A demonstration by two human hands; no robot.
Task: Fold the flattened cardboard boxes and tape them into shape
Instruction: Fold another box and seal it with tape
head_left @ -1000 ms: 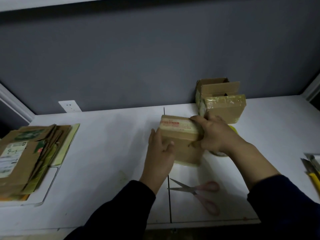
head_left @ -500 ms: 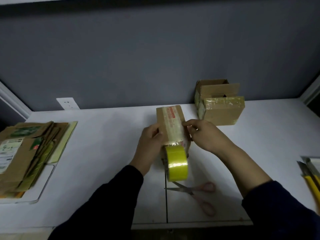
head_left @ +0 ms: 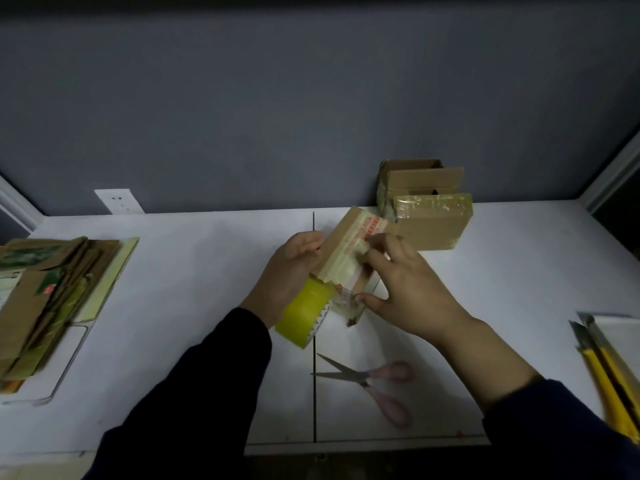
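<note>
Tape roll [head_left: 304, 315] partly behind box [head_left: 341, 252]

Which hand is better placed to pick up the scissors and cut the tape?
Right. The scissors lie on the table just below the right hand, pink handles toward that side; it only presses the small box with its fingers. The left hand grips the box, tape roll beside it.
</note>
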